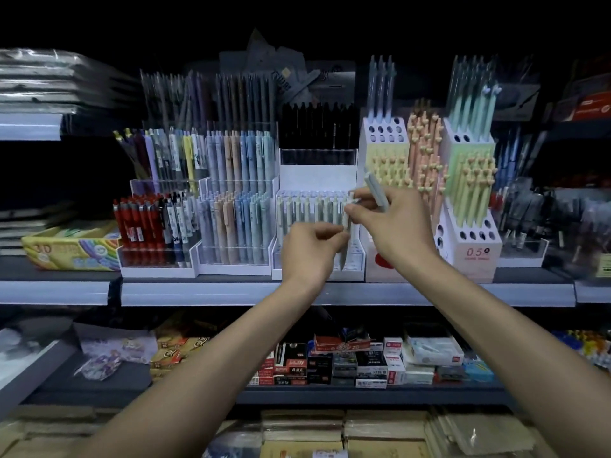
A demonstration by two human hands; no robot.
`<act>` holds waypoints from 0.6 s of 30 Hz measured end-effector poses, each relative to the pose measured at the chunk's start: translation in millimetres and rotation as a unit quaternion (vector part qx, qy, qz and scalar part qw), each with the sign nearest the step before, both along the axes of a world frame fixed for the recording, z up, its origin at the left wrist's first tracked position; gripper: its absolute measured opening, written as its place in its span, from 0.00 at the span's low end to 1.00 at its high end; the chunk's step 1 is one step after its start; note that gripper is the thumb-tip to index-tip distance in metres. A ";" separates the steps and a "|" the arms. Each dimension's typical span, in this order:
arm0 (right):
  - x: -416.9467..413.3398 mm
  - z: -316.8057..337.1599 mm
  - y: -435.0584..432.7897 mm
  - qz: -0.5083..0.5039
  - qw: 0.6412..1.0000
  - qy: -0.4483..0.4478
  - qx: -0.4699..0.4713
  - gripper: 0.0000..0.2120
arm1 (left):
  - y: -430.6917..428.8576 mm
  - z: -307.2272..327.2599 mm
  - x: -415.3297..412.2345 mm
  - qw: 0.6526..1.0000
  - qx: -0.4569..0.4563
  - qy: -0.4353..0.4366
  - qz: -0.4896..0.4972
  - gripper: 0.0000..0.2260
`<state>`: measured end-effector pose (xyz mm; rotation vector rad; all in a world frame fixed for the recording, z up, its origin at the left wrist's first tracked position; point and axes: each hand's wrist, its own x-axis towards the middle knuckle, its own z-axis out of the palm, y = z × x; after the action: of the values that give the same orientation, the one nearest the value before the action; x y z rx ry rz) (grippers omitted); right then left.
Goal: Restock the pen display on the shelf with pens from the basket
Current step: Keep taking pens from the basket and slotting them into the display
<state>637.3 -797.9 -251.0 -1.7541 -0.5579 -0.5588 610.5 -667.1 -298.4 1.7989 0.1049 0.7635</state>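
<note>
1. "0.5" stands in dark red numerals on the pale pink front of the white pen stand (476, 256), at the right of the shelf (330, 294). The small line of print under it is too blurred to read.
2. "3D" stands in pale letters on the yellow box (71, 249) at the left of the same shelf.
3. "2B" stands on a red and white box (344, 346) on the lower shelf (330, 396). The print on the boxes around it is too small to read.
</note>
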 end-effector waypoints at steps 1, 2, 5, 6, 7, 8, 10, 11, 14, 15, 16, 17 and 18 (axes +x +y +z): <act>4.5 4.4 1.1 -0.011 1.000 -0.015 -0.009 0.05 | -0.4 5.8 7.9 1.000 0.023 -0.004 0.015 0.03; 8.5 9.3 1.7 -0.023 0.999 -0.026 -0.017 0.06 | -1.1 11.8 15.3 0.999 0.035 -0.008 0.027 0.02; 24.7 22.8 1.5 -0.053 0.997 -0.040 -0.032 0.05 | -2.5 25.8 39.5 0.999 0.003 0.001 0.036 0.07; 31.1 25.6 1.7 -0.060 0.997 -0.038 -0.035 0.04 | -2.5 27.3 47.9 0.999 -0.011 0.009 0.034 0.08; 37.5 27.2 2.4 -0.067 0.996 -0.037 -0.039 0.03 | -2.6 27.8 55.1 0.999 -0.018 0.014 0.032 0.09; 43.7 27.8 3.4 -0.075 0.996 -0.036 -0.046 0.03 | -2.9 27.6 62.0 0.999 -0.019 0.018 0.034 0.10; 54.1 26.6 5.4 -0.090 0.994 -0.032 -0.059 0.02 | -4.0 26.5 72.5 0.999 -0.015 0.024 0.046 0.10; 58.7 25.4 5.7 -0.096 0.993 -0.030 -0.063 0.02 | -5.1 24.7 77.4 0.998 -0.012 0.027 0.055 0.09; 68.2 20.9 7.1 -0.111 0.991 -0.026 -0.073 0.02 | -9.5 19.1 84.8 0.996 0.006 0.032 0.086 0.06; 69.6 19.4 7.4 -0.119 0.989 -0.029 -0.078 0.03 | -11.4 16.8 86.0 0.995 0.015 0.036 0.096 0.05; 70.7 17.7 7.6 -0.127 0.988 -0.034 -0.086 0.03 | -13.9 14.6 86.1 0.993 0.024 0.040 0.104 0.04; 71.7 16.4 8.2 -0.134 0.986 -0.039 -0.094 0.02 | -16.3 12.6 85.8 0.992 0.035 0.045 0.114 0.04; 72.4 15.3 8.8 -0.139 0.984 -0.043 -0.102 0.03 | -18.9 10.9 84.6 0.989 0.049 0.051 0.128 0.04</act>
<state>709.7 -789.1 -235.6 -2.0274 -0.4442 -0.7997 695.1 -686.0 -287.6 1.9415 0.3773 0.8702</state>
